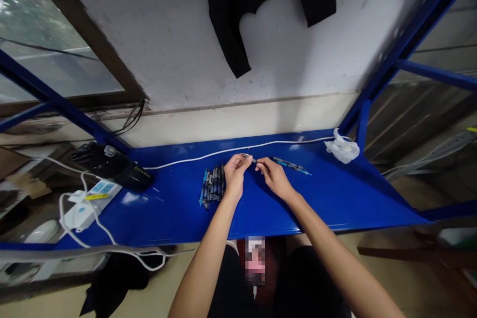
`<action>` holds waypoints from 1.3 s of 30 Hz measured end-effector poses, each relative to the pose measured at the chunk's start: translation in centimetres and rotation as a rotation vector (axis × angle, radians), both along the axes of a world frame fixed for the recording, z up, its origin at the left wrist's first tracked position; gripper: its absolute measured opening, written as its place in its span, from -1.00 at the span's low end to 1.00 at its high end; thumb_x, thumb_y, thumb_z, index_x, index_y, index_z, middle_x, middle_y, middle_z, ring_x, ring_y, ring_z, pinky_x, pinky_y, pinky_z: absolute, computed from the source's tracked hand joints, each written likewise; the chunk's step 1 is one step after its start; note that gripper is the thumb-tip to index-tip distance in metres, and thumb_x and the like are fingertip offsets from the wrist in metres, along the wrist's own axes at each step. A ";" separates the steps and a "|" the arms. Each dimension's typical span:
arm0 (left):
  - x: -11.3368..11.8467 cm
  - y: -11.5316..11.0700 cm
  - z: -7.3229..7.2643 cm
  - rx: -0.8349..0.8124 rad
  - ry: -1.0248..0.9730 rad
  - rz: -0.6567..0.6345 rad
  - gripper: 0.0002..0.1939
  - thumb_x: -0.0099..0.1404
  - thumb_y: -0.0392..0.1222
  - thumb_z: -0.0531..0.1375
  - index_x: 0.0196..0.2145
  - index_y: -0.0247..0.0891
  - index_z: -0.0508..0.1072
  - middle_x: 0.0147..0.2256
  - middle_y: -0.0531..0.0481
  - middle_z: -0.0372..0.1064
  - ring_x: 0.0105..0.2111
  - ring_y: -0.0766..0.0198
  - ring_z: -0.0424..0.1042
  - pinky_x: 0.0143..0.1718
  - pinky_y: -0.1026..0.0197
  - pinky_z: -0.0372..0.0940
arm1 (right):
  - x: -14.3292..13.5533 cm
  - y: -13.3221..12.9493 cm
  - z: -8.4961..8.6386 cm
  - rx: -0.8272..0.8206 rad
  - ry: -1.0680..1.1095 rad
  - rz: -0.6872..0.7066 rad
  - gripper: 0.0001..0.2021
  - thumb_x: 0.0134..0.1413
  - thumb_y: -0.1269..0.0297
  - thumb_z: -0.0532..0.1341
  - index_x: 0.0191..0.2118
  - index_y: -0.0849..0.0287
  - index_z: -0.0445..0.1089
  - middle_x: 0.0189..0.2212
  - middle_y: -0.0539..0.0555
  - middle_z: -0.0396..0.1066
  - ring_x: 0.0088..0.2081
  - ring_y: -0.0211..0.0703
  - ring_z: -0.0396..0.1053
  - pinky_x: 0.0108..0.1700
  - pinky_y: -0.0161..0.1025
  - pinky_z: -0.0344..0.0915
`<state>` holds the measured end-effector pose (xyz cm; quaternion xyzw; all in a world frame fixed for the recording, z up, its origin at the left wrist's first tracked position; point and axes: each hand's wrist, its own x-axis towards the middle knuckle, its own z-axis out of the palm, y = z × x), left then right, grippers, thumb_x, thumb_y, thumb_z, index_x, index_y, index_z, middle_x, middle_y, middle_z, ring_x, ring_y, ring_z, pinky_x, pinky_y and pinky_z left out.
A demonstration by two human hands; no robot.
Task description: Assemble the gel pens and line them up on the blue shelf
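Above the middle of the blue table, my left hand (236, 171) has its fingers closed around a slim dark pen (250, 159). My right hand (274, 174) pinches the other end of the same pen, so it spans the short gap between the hands. Fingers cover most of the pen, and its details are too small to make out. Several black and blue pens (211, 186) lie side by side just left of my left hand. Beyond my right hand, a few more pens (292, 165) lie slanting on the table.
A white cable (208, 157) runs along the back of the blue table (335, 198). Crumpled white plastic (343, 148) sits at the right rear. On the left are a black cap (137, 174) and a white power strip (91, 206) with cords. Blue frame posts (363, 124) rise at the sides.
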<state>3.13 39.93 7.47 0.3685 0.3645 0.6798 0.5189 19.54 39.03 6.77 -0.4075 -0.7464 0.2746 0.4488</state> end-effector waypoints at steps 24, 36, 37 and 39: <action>-1.4 0.3 0.8 -0.045 -0.193 0.083 -0.61 0.15 -0.01 0.61 -0.20 -0.26 0.63 -0.24 -0.05 0.63 -0.20 0.23 0.62 -0.02 0.15 0.44 | 0.4 -0.2 0.1 0.091 -0.113 -0.163 -0.76 0.55 0.06 0.16 0.11 0.01 0.47 -0.11 0.12 0.62 -0.18 0.04 0.58 -0.14 -0.11 0.42; -2.2 0.1 1.1 -0.044 -0.269 0.165 -0.59 0.21 -0.01 0.59 -0.09 -0.23 0.66 -0.12 -0.10 0.67 -0.05 0.14 0.66 0.17 0.03 0.38 | 0.5 -0.5 0.9 0.122 -0.162 -0.167 -0.70 0.62 0.08 0.05 0.02 0.00 0.52 -0.10 0.11 0.62 -0.12 0.03 0.56 -0.06 -0.10 0.40; -2.1 0.1 1.1 -0.044 -0.271 0.166 -0.59 0.21 -0.01 0.59 -0.09 -0.23 0.65 -0.11 -0.10 0.67 -0.05 0.14 0.66 0.18 0.02 0.37 | 0.5 -0.5 0.9 0.121 -0.164 -0.165 -0.70 0.62 0.08 0.05 0.03 0.01 0.52 -0.09 0.12 0.62 -0.11 0.04 0.56 -0.05 -0.10 0.40; -2.1 0.1 1.1 -0.044 -0.271 0.162 -0.59 0.21 -0.01 0.59 -0.08 -0.24 0.65 -0.11 -0.10 0.67 -0.05 0.14 0.67 0.18 0.02 0.38 | 0.4 -0.5 1.0 0.117 -0.168 -0.159 -0.69 0.62 0.07 0.05 0.03 0.01 0.52 -0.09 0.12 0.62 -0.11 0.04 0.56 -0.04 -0.10 0.40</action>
